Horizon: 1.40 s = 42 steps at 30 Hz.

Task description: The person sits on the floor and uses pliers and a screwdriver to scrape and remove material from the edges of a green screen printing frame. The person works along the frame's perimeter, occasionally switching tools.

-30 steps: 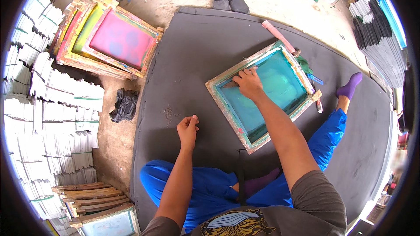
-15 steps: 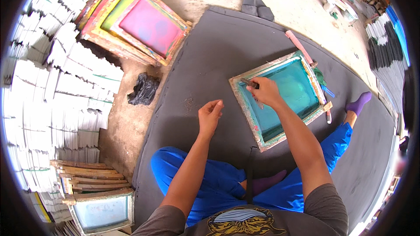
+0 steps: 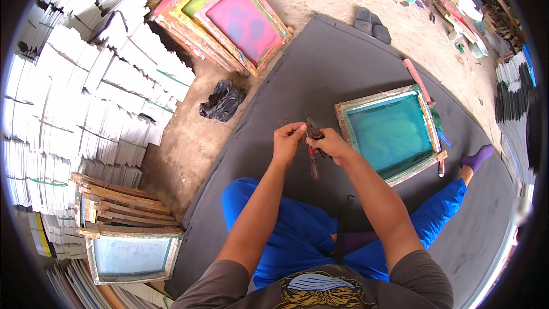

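Observation:
My right hand [image 3: 334,146] is closed around pliers [image 3: 314,167] with a dark head and a reddish handle, held over the dark mat. The fingers of my left hand [image 3: 287,143] are pinched together at the jaws; whatever they hold, if anything, is too small to make out. To the right of both hands a wooden screen-printing frame [image 3: 345,120] with teal mesh lies flat on the mat, apart from my hands.
A pink roll [image 3: 416,79] lies beyond the frame. Several colourful screen frames [image 3: 246,23] lean together at far left, near a black plastic bag [image 3: 223,100]. Tied white stacks [image 3: 74,91] line the left. Dark slippers [image 3: 372,24] sit past the mat [image 3: 309,74].
My right hand has moved left off the teal screen with the pliers and met my left hand. The whole view has shifted, so the surroundings appear further right.

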Available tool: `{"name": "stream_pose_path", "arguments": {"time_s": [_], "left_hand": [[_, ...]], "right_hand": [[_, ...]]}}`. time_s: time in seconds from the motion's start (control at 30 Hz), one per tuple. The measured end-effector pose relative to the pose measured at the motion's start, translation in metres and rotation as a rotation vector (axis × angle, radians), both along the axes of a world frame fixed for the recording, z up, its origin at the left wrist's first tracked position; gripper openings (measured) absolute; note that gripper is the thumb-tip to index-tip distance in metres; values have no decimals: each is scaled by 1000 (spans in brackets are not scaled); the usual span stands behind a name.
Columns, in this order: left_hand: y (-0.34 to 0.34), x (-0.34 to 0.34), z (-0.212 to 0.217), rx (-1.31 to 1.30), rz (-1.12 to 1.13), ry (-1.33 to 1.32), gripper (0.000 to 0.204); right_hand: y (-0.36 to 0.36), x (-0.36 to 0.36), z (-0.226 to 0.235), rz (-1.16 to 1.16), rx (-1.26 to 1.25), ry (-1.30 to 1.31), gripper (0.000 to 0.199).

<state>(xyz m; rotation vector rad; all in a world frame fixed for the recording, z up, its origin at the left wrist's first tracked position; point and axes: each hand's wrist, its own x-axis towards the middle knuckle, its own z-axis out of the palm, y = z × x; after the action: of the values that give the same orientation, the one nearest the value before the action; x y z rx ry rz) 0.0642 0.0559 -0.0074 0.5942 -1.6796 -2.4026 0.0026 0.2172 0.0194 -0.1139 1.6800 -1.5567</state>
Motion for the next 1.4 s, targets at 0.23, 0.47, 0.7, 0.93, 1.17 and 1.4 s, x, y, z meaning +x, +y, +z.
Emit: {"name": "stream_pose_path", "arguments": {"time_s": [0.23, 0.47, 0.7, 0.93, 1.17, 1.4], "left_hand": [[-31, -7, -37, -383, 151, -279, 26], [-21, 0, -32, -983, 111, -508, 26], [-1, 20, -37, -618, -220, -455, 50], [80, 80, 6, -162, -618, -576, 58], [92, 86, -37, -377, -677, -438, 30], [99, 84, -30, -506, -797, -458, 35]], "right_hand": [[-5, 27, -35, -61, 4, -139, 14], [18, 56, -42, -162, 3, -221, 13], [30, 75, -38, -298, -94, -339, 14], [74, 106, -46, -521, -152, -375, 22], [138, 158, -51, -576, -14, -514, 38], [158, 150, -61, -538, -89, -610, 45]]}}
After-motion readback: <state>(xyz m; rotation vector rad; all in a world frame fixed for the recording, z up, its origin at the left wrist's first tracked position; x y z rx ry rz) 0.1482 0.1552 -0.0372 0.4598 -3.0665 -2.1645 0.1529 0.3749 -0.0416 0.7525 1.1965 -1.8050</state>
